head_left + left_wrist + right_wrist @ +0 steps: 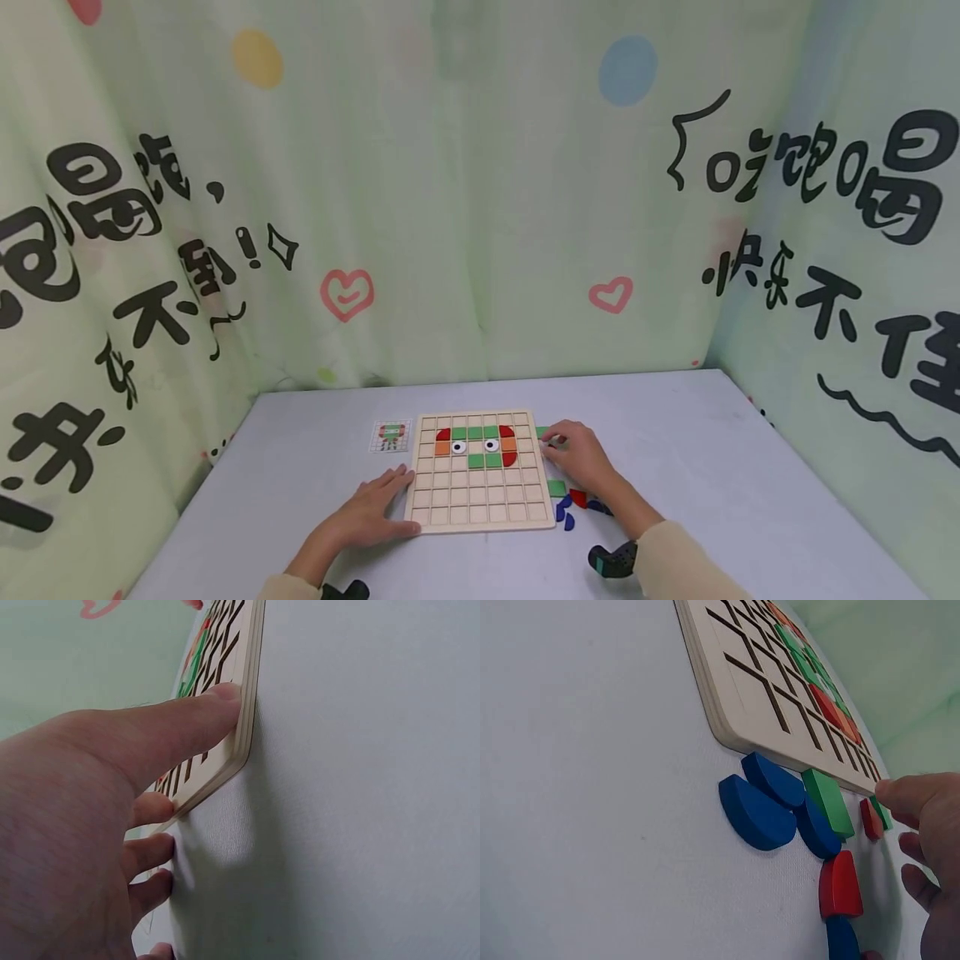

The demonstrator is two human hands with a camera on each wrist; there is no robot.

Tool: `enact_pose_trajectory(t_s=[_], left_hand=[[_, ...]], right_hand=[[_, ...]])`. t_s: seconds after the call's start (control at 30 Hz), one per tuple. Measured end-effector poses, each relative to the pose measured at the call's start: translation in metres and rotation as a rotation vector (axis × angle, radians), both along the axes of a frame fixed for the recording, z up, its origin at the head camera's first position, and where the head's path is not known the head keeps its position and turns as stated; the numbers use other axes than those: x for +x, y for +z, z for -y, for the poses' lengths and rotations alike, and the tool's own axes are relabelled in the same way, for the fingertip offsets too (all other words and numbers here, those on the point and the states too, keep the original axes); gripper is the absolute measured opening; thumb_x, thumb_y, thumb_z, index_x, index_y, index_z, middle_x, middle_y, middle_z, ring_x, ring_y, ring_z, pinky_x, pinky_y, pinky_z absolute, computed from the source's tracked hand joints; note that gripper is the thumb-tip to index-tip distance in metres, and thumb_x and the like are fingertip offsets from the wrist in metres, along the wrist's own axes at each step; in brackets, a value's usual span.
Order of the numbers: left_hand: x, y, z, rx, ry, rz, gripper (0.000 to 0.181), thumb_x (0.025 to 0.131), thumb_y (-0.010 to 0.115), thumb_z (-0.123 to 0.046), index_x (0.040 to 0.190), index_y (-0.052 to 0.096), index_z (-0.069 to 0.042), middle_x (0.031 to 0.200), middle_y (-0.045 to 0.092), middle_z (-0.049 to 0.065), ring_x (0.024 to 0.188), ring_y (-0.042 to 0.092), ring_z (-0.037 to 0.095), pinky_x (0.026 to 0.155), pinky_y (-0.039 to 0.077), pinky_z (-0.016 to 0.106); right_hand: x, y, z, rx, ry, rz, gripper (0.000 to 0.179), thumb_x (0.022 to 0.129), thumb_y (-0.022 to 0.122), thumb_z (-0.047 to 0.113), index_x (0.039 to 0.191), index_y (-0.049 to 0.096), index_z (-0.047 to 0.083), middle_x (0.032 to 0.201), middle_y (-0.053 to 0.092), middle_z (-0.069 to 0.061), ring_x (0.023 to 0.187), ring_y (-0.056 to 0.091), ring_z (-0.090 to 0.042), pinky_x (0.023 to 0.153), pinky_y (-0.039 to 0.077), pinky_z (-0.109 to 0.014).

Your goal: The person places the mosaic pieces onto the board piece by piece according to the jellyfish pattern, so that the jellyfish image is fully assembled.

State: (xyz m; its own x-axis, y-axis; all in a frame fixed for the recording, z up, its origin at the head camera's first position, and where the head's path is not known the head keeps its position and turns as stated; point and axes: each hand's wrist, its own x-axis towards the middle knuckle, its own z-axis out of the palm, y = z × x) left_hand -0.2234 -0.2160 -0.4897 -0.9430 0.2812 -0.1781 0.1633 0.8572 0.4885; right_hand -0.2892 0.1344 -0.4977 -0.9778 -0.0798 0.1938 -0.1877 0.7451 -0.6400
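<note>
A wooden grid board (480,498) lies on the table with green, red and orange pieces and two eye pieces set in its upper cells. My left hand (375,507) rests at the front left corner, its thumb (199,720) along the top of the rim and its fingertips at the left side. Just off the right edge, my right hand (579,454) has bent fingers among loose pieces. Under its thumb lie an orange-red piece (870,819) and a green piece (883,813). I cannot tell whether its fingers hold a piece, since the fingertips are partly hidden.
Several blue pieces (756,814), a green square (826,801) and a red piece (840,885) lie beside the board's right edge. A printed pattern card (390,436) lies left of the board. Behind the white table (315,417) hangs a pale green curtain (465,208).
</note>
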Motion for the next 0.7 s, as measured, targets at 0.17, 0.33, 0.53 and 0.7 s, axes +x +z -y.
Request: enact_pose_trajectory(t_s=[0.17, 0.33, 0.53, 0.7], left_hand=[[-0.001, -0.001, 0.002, 0.000, -0.003, -0.003, 0.088, 0.076, 0.074, -0.054, 0.147, 0.041, -0.014, 0.158, 0.033, 0.009, 0.146, 0.028, 0.037, 0.118, 0.018, 0.063], [0.000, -0.002, 0.002, -0.004, -0.001, -0.005, 0.087, 0.076, 0.074, -0.053, 0.147, 0.041, -0.013, 0.158, 0.033, 0.009, 0.146, 0.028, 0.036, 0.118, 0.019, 0.063], [0.001, -0.002, 0.002, -0.001, -0.009, -0.013, 0.087, 0.076, 0.074, -0.053, 0.147, 0.041, -0.014, 0.157, 0.033, 0.009, 0.145, 0.029, 0.037, 0.117, 0.019, 0.062], [0.001, -0.001, 0.001, 0.003, -0.015, -0.014, 0.087, 0.077, 0.074, -0.052, 0.147, 0.041, -0.013, 0.157, 0.034, 0.010, 0.145, 0.029, 0.037, 0.117, 0.020, 0.064]], right_hand=[[-0.004, 0.000, -0.001, 0.001, -0.015, 0.005, 0.010, 0.084, 0.074, 0.017, 0.094, 0.072, 0.016, 0.114, 0.066, -0.004, 0.095, 0.057, -0.018, 0.086, 0.055, -0.038], [-0.009, -0.003, 0.000, 0.009, -0.013, 0.000, 0.018, 0.084, 0.074, 0.017, 0.102, 0.072, 0.013, 0.130, 0.060, -0.008, 0.105, 0.059, -0.024, 0.093, 0.055, -0.042], [-0.012, -0.003, 0.002, 0.047, -0.024, 0.031, 0.030, 0.086, 0.071, 0.018, 0.115, 0.069, 0.011, 0.139, 0.055, -0.010, 0.111, 0.060, -0.027, 0.095, 0.055, -0.044], [-0.012, -0.002, 0.003, 0.064, -0.030, 0.047, 0.031, 0.089, 0.069, 0.019, 0.118, 0.068, 0.011, 0.134, 0.060, -0.010, 0.115, 0.058, -0.028, 0.099, 0.052, -0.046]])
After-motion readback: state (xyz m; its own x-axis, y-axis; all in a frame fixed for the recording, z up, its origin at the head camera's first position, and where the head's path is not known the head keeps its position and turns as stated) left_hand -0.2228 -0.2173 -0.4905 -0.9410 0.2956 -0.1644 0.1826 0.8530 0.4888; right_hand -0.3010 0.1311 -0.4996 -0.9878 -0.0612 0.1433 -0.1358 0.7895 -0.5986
